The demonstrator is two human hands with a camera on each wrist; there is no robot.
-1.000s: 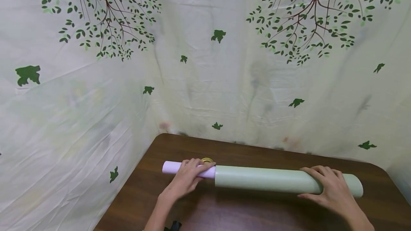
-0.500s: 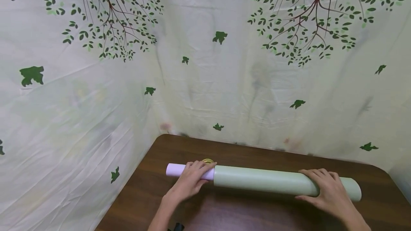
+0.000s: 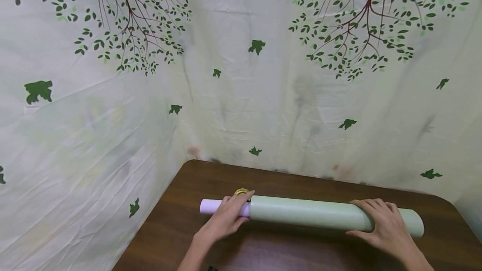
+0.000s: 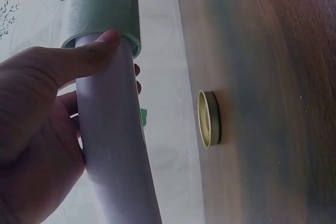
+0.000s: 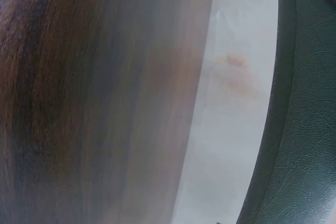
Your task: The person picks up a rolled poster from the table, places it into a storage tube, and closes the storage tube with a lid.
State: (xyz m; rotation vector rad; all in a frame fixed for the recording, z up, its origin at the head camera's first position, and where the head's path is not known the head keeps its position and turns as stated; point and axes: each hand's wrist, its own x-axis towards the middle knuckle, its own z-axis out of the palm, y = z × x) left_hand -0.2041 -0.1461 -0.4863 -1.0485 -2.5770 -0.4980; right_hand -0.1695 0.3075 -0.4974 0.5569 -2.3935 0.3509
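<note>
A pale green tube [image 3: 305, 212] with a leathery grain is held crosswise over the brown table. From its left mouth sticks a narrower lilac paper roll [image 3: 209, 206]. My left hand [image 3: 226, 217] grips the roll close to that mouth. In the left wrist view the thumb lies along the roll [image 4: 113, 145], its tip at the rim of the tube [image 4: 105, 9], and fingertips show behind. My right hand [image 3: 384, 223] grips the tube near its right end, fingers over the top and thumb below. The tube's green side [image 5: 315, 103] fills the right edge of the right wrist view.
A round gold lid [image 3: 241, 191] lies on the table [image 3: 211, 175], just behind my left hand. White cloth [image 3: 278, 95] printed with leaves and branches hangs behind and left of the table. A small dark thing [image 3: 212, 268] shows at the bottom edge.
The lilac roll has slid rightward into the green tube, so less of it sticks out. My left hand has moved with it. My right hand keeps its grip on the tube.
</note>
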